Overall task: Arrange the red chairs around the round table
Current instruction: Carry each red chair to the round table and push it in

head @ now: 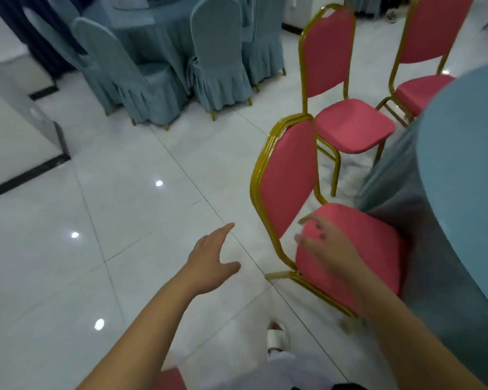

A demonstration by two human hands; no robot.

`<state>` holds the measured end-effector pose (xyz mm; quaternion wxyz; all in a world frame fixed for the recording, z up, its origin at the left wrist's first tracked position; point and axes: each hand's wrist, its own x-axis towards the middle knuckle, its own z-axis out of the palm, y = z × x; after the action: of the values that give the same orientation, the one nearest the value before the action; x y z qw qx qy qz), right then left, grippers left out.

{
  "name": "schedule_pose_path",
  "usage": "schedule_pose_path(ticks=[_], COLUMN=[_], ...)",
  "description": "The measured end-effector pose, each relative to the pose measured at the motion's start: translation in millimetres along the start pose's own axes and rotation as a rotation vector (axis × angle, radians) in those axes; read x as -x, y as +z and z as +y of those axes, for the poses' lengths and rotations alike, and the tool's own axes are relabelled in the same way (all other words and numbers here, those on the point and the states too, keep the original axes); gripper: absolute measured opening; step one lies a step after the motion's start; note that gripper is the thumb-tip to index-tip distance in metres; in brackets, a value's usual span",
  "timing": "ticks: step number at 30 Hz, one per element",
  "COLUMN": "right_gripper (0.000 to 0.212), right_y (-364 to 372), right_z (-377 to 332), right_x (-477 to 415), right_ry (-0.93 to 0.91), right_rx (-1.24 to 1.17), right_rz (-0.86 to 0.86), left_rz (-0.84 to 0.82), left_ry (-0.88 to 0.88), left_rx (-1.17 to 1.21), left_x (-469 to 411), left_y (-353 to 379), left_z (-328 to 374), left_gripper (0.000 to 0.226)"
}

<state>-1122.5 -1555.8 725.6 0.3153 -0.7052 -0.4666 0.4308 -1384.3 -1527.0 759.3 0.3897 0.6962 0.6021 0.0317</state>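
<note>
Three red chairs with gold frames stand along the left side of the round table (462,142), which wears a blue-grey cloth. The nearest red chair (288,175) faces the table, its seat partly under the cloth. A second red chair (350,128) stands behind it and a third red chair (431,38) at the top right. My right hand (327,243) hovers blurred over the nearest seat, fingers apart, holding nothing. My left hand (212,257) is stretched out open above the floor, left of that chair's back, apart from it.
Several chairs in blue-grey covers (217,60) ring another clothed table (158,26) at the top left. White glossy tiles (110,209) lie between. A white wall corner with a dark skirting (31,170) juts in at left. My slippered foot (276,339) and a red edge (169,380) show below.
</note>
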Motion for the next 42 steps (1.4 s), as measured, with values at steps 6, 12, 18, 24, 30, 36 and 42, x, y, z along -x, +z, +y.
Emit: schedule_pose_path(ticks=[6,12,18,24,30,36,42], right_gripper=[0.078,0.110,0.117,0.091,0.068,0.042,0.028], right_y=[18,40,85,129,152,177,253], right_z=[-56,-60,-75,-100,-122,-144,-165], right_x=[-90,-163,-248,-272,-271,-223,-157], right_ry=[-0.041,0.112,0.322,0.499,0.684,0.824,0.867], right_rx=[0.013,0.032,-0.167,-0.236,-0.283,-0.248,-0.214], right_rz=[-0.014,0.010,0.224,0.592,0.870,0.854,0.857], left_rz=[0.045,-0.044,-0.074,-0.341,-0.472,-0.605,-0.694], left_ry=[0.071,0.236,0.561,0.943,1.254,1.371,1.369], left_rx=[0.015,-0.120,-0.409,-0.612,-0.746,-0.746,-0.803], left_x=[-92,-229,-404,-516,-547,-512,-465], left_y=[-46,-77,-94,-97,-95,-88,-118], left_z=[10,28,76,138,166,161,75], left_gripper=[0.082,0.086,0.111,0.106,0.077,0.031,0.021])
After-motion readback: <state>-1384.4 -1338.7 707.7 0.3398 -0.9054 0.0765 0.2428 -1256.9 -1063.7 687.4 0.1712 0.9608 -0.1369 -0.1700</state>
